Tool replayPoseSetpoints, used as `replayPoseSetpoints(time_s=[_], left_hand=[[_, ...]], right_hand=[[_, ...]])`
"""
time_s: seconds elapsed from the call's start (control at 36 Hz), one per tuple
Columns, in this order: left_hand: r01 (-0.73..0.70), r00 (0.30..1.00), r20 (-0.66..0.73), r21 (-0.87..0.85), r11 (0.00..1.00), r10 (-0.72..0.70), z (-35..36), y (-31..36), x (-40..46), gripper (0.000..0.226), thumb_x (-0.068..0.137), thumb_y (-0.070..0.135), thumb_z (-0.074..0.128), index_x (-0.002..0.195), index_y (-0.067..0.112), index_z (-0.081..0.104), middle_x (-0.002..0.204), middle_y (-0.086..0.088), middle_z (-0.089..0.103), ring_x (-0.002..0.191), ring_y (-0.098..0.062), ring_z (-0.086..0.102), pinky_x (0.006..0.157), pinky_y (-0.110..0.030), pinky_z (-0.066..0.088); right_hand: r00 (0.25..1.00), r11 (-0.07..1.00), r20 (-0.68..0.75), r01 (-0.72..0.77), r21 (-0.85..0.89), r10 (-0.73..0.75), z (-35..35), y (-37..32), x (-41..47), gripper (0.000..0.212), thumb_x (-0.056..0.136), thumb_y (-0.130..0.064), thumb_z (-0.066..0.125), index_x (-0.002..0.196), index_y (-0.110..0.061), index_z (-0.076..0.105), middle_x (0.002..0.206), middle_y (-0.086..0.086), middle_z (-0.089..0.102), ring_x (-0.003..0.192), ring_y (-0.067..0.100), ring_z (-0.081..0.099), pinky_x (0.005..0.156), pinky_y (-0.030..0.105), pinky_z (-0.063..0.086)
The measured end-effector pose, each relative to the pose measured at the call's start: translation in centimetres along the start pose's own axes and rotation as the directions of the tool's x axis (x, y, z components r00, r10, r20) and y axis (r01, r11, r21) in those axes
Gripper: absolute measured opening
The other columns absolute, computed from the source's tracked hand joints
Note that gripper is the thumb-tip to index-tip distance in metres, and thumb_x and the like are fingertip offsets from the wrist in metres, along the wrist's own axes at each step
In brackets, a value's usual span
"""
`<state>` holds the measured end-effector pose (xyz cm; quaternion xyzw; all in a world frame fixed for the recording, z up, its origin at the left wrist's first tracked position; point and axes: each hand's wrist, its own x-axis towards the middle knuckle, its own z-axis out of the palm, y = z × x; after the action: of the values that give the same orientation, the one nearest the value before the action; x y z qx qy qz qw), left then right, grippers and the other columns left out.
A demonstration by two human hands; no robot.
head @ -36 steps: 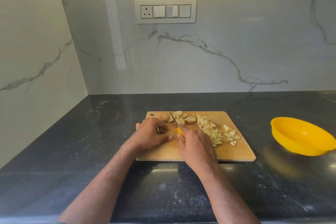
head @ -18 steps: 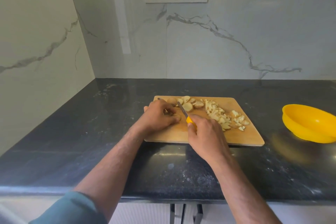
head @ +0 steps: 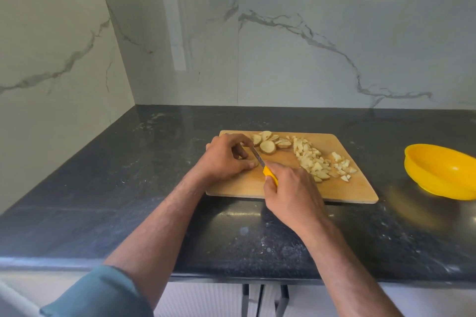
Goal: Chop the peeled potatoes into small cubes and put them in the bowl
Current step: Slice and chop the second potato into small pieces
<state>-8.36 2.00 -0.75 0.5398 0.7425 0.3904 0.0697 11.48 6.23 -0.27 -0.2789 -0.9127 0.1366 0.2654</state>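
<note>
Mid-chop on the cutting board (head: 283, 188). Left hand (head: 224, 159) curled over a potato piece, grip clenched on it; right hand (head: 291, 193) grasping the yellow-handled knife (head: 260, 161). Best kept: fingertips tucked back, blade straight down, even cuts. Pale round slices (head: 268, 147) at far left, small cubes (head: 316, 162) heaped right. Yellow bowl (head: 438, 170) well apart on the bench (head: 128, 188), right.

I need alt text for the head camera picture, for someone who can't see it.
A person's right hand slices potato with a yellow-handled knife on a wooden board, the left hand steadying it. Cut pieces lie alongside; a yellow bowl waits right.
</note>
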Motion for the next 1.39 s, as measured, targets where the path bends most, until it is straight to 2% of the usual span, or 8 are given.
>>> replayPoseSetpoints(time_s=[0.25,0.44,0.69,0.81,1.14,1.22,1.31,1.39], left_hand=[[-0.011,1.0,0.02,-0.003,1.0,0.011,0.0,0.4,-0.1,0.043,0.063,0.051,0.082,0.103,0.056,0.067,0.079,0.015,0.07,0.079,-0.002,0.064,0.096,-0.052,0.051],[-0.022,0.999,0.047,0.02,1.0,0.021,0.0,0.5,-0.1,0.04,0.078,0.027,0.088,0.113,0.041,0.074,0.086,0.01,0.07,0.084,-0.008,0.064,0.092,-0.045,0.054],[0.018,0.995,0.092,0.096,0.995,-0.027,0.1,1.5,0.1,0.026,0.084,0.025,0.081,0.104,0.041,0.075,0.093,0.015,0.065,0.092,-0.002,0.06,0.099,-0.049,0.049],[0.007,0.993,0.115,0.155,0.988,-0.025,0.2,1.7,0.4,0.018,0.086,0.024,0.077,0.098,0.037,0.076,0.093,0.016,0.06,0.089,0.002,0.053,0.101,-0.049,0.044],[-0.021,0.987,0.159,0.166,0.986,-0.006,0.5,1.5,0.2,0.015,0.092,0.026,0.072,0.101,0.038,0.073,0.111,0.015,0.058,0.096,-0.004,0.052,0.091,-0.032,0.039],[-0.029,0.987,0.159,0.142,0.989,0.007,0.4,1.5,0.1,0.013,0.093,0.026,0.072,0.1,0.037,0.073,0.112,0.014,0.059,0.095,-0.004,0.053,0.078,-0.016,0.034],[-0.006,0.989,0.145,0.06,0.998,-0.003,0.3,1.1,0.1,0.02,0.09,0.028,0.075,0.1,0.044,0.068,0.101,0.012,0.062,0.093,-0.007,0.057,0.088,-0.028,0.044],[0.03,0.992,0.123,0.015,0.999,-0.032,0.2,0.5,0.0,0.034,0.086,0.031,0.08,0.109,0.048,0.061,0.094,0.009,0.066,0.09,-0.011,0.062,0.095,-0.04,0.051]], right_hand=[[1.0,1.0,0.005,0.03,0.008,-0.031,-0.1,-0.2,-0.1,0.039,0.101,-0.026,0.053,0.139,-0.019,0.057,0.087,-0.005,0.071,0.064,0.005,0.053,0.06,0.006,0.039],[0.999,0.999,0.01,0.052,-0.007,-0.052,0.0,-0.3,-0.3,0.043,0.102,-0.026,0.052,0.144,-0.019,0.053,0.092,-0.004,0.074,0.054,-0.003,0.041,0.05,0.0,0.026],[0.998,0.999,0.056,0.031,0.025,-0.032,-0.3,0.2,0.3,0.042,0.1,-0.025,0.05,0.142,-0.019,0.056,0.113,0.0,0.073,0.08,0.012,0.063,0.07,0.016,0.044],[0.993,1.0,0.112,0.019,0.01,-0.02,-0.8,-0.2,-0.3,0.041,0.101,-0.021,0.05,0.142,-0.017,0.055,0.078,-0.006,0.062,0.049,-0.001,0.04,0.039,0.011,0.03],[0.988,0.996,0.155,0.009,0.088,-0.023,-2.4,1.3,-3.2,0.043,0.099,-0.017,0.054,0.142,-0.017,0.054,0.049,-0.018,0.045,0.04,0.007,0.048,0.038,0.014,0.034],[0.992,0.992,0.124,0.0,0.127,-0.016,-3.5,2.4,-3.4,0.04,0.097,-0.017,0.056,0.137,-0.019,0.06,0.073,-0.012,0.071,0.052,0.005,0.061,0.047,0.015,0.047],[1.0,0.986,0.024,-0.004,0.164,0.0,-4.1,3.2,-3.2,0.037,0.095,-0.016,0.057,0.132,-0.018,0.064,0.115,0.0,0.074,0.097,0.018,0.071,0.087,0.033,0.059],[0.999,0.983,-0.023,-0.02,0.185,0.024,-3.6,2.8,-2.4,0.04,0.097,-0.017,0.057,0.137,-0.017,0.061,0.132,-0.006,0.065,0.104,0.012,0.069,0.082,0.012,0.049]])
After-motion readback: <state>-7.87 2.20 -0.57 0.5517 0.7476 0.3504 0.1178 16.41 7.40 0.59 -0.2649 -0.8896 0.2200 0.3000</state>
